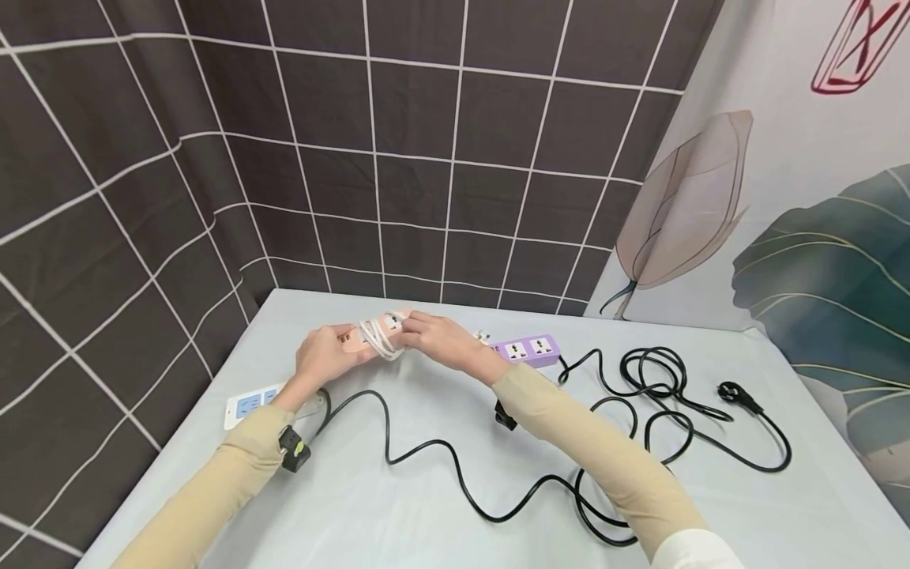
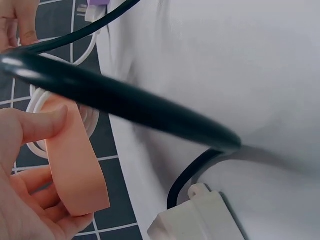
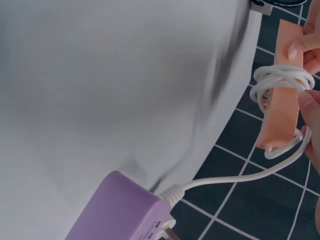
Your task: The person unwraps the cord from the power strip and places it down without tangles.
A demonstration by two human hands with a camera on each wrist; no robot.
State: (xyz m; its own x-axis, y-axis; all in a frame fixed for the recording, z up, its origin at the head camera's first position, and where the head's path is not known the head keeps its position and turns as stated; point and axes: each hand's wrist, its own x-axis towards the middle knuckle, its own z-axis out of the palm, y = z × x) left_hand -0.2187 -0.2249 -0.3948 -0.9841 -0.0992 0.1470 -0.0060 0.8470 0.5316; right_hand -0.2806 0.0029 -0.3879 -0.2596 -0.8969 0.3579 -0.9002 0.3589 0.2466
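Observation:
A peach power strip (image 1: 352, 343) is held up above the far part of the table, with a white cord (image 1: 379, 340) wound several times round its middle. My left hand (image 1: 321, 357) grips one end, its thumb on the strip's flat back in the left wrist view. At the other end, my right hand (image 1: 439, 340) pinches the white cord between thumb and fingers, as the right wrist view shows. From there the cord's free length (image 3: 240, 179) runs to a white plug (image 3: 172, 194) beside the purple power strip (image 3: 117, 207).
A white power strip with blue sockets (image 1: 249, 405) lies at the left, partly behind my left forearm. Its black cable (image 1: 448, 445) snakes across the table. On the right are a looped black cable (image 1: 661, 387) and a black plug (image 1: 739, 395). A tiled-pattern curtain (image 1: 412, 190) stands behind.

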